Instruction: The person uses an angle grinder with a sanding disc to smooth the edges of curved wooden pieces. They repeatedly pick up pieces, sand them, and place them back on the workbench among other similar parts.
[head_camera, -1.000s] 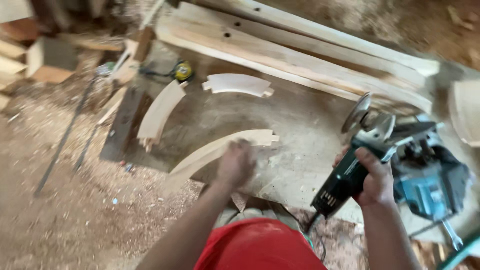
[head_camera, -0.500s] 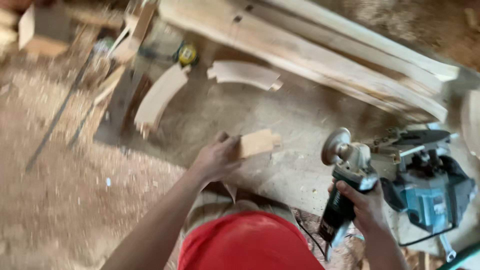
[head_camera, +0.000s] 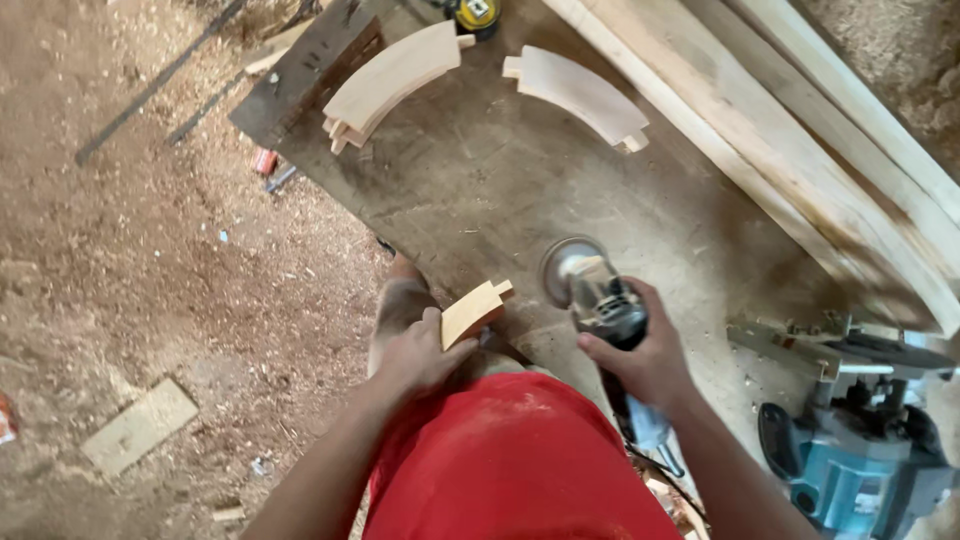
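Note:
My left hand (head_camera: 415, 355) grips a curved wooden piece (head_camera: 473, 311) with a small tenon at its end, held close against my lap at the near edge of the dark work board (head_camera: 520, 190). My right hand (head_camera: 645, 355) is closed around the body of an angle grinder (head_camera: 590, 285), its round disc facing up just right of the wooden piece. The rest of the wooden piece is hidden behind my hand and red shirt.
Two more curved wooden pieces (head_camera: 395, 80) (head_camera: 578, 95) lie at the board's far side, near a yellow tape measure (head_camera: 478, 12). Long planks (head_camera: 800, 170) run along the right. A blue power router (head_camera: 865, 450) sits lower right. Sawdust covers the floor (head_camera: 150, 300) on the left.
My left hand has pulled the curved piece off the board toward my lap. My right hand has brought the grinder leftward, close beside it. The view has tilted down.

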